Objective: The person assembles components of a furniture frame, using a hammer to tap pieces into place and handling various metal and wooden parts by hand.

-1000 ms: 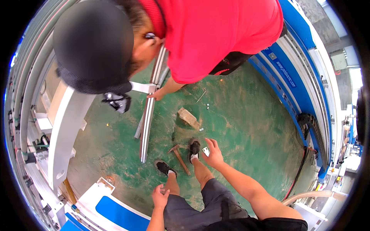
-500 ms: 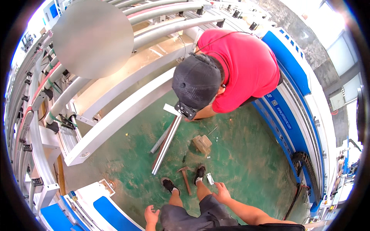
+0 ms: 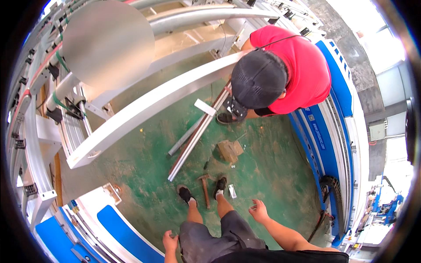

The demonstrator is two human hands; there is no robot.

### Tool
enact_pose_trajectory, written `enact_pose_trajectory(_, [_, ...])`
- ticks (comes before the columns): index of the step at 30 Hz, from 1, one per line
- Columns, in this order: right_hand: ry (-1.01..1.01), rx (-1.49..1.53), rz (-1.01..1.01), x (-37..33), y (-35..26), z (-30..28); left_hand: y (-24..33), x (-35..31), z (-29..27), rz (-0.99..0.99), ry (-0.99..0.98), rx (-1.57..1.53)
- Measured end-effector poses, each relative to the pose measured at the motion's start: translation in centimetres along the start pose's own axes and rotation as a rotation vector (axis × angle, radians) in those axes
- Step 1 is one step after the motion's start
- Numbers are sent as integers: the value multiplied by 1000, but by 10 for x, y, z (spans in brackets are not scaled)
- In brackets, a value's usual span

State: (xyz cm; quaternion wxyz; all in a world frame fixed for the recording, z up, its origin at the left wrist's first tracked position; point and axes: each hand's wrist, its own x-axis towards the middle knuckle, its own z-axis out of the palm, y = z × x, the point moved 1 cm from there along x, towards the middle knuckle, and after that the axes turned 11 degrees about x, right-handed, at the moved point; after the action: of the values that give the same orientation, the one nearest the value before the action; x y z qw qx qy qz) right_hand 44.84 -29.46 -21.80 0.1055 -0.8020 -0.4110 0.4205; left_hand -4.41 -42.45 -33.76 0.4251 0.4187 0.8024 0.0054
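Observation:
My right hand (image 3: 258,211) hangs in the air over the green floor, its fingers apart and loosely bent, holding nothing. Nearest to it on the floor lies a small white metal bracket (image 3: 232,191), beside my right shoe. My left hand (image 3: 170,240) is by my left thigh, fingers loosely curled with the thumb apart and nothing in them. A hammer (image 3: 205,191) with a wooden handle lies between my feet. Ahead, a long silver aluminium rail (image 3: 193,138) slants across the floor up to a co-worker (image 3: 298,70) in a red shirt and black cap, who bends over it.
A cardboard box (image 3: 229,151) sits on the floor ahead, with a dark slim tool (image 3: 206,164) near it. A long white beam (image 3: 149,107) crosses at the left. Blue-and-white machine frames stand at right (image 3: 316,131) and lower left (image 3: 127,234).
The view has shifted. The co-worker has straightened slightly and moved to the right, an arm now by the white beam. My right hand has lifted away from beside my knee; both hands stay empty.

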Motion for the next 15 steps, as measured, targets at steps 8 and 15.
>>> enact_pose_trajectory(8, [-120, 45, 17, -2, -30, 28, 1, -15, -6, -79, -56, -85])
enact_pose_trajectory(15, [-127, 53, 35, 11, -30, 40, 7, -13, -16, -80, -81, -150])
